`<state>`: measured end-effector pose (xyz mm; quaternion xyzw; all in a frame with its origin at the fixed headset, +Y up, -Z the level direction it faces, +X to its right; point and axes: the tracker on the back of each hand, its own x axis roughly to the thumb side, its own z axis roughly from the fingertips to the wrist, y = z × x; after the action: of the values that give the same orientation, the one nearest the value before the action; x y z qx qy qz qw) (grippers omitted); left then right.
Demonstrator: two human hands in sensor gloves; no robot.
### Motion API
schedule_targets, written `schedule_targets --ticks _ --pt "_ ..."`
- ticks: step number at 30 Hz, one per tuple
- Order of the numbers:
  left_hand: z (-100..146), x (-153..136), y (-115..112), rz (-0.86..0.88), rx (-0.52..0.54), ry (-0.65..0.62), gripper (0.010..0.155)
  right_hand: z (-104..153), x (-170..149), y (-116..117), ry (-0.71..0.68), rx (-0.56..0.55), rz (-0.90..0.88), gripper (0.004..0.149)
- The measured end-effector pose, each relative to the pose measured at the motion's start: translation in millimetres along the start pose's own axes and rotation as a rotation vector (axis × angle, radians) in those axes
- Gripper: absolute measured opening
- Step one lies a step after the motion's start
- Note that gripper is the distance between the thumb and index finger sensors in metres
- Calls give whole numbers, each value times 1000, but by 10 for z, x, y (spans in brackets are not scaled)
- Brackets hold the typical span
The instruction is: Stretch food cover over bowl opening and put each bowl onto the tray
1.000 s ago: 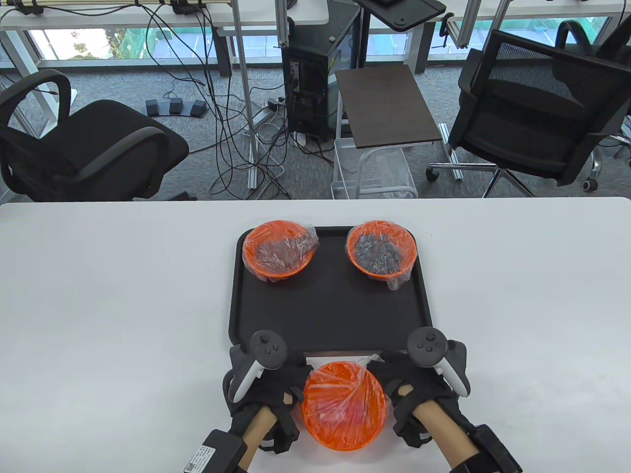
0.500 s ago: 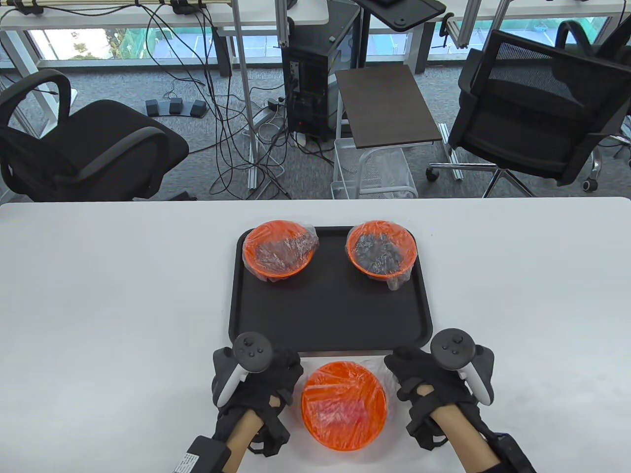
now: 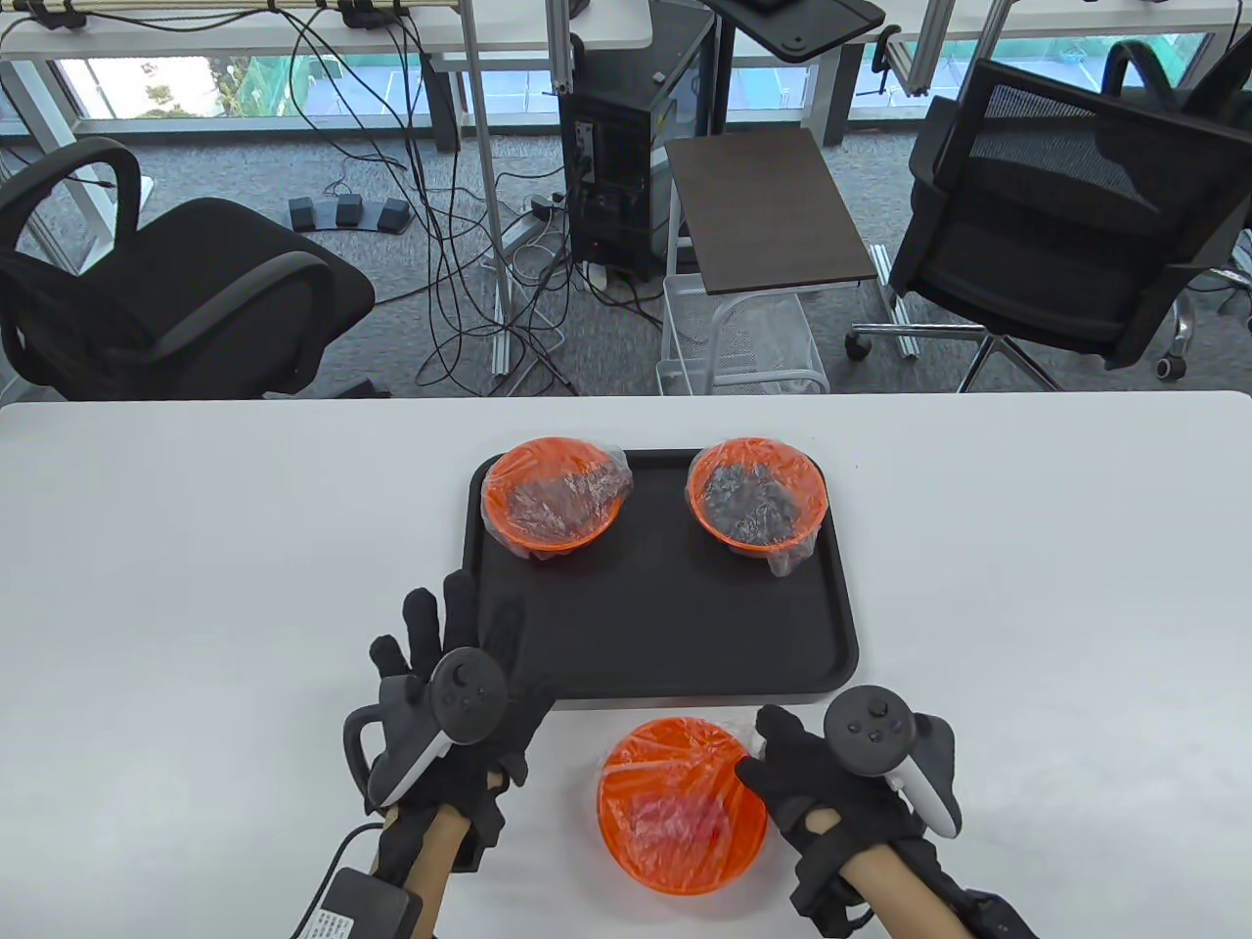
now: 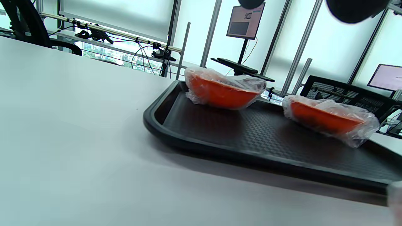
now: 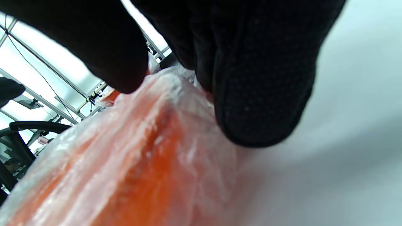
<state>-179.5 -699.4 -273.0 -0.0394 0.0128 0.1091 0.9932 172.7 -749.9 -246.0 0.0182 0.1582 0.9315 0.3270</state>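
Nearest the person, an orange bowl (image 3: 682, 804) sits on the white desk (image 3: 196, 548), a clear food cover (image 3: 675, 773) stretched over its opening. The right hand (image 3: 831, 792) is against the bowl's right rim; in the right wrist view its fingers (image 5: 260, 94) curl over the rim and press into the crinkled cover, so they have hold of the bowl's edge. The bowl stands on the desk just short of the tray's near edge.

The left hand (image 3: 455, 704) is to the left of that bowl and apart from it. Its fingers (image 3: 440, 616) are spread straight and hold nothing, the tips reaching forward over the near left corner of the black tray (image 3: 655, 626).

Beyond both sets of fingers, the tray carries two more orange bowls at its far side, each wrapped in clear film. The left covered bowl (image 3: 556, 497) stands in the far left corner, ahead of the left fingers. The right covered bowl (image 3: 758, 494) stands in the far right corner, ahead of the right fingers, with loose film bunched at its near side. The two are well apart, and the near half of the tray lies between them and the hands.
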Motion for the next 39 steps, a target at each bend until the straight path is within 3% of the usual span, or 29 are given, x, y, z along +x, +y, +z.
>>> schedule_targets --ticks 11,18,21,26,32,39 --pt "-91 -130 -308 17 -140 74 89 -11 61 75 -37 -49 36 54" --pt "-91 -183 -339 91 -184 100 89 -126 274 -251 -50 -126 -20 53" --pt "-84 -179 -340 84 -181 97 89 -351 443 -446 -35 -162 -35 53" --pt "-91 -192 -341 72 -172 101 90 -757 630 -576 13 -198 -24 52" --pt "-96 -210 -334 56 -164 107 91 -1190 660 -519 98 -207 -17 52" --pt "-79 -190 -335 57 -163 104 91 -1457 537 -406 184 -206 -6 52"
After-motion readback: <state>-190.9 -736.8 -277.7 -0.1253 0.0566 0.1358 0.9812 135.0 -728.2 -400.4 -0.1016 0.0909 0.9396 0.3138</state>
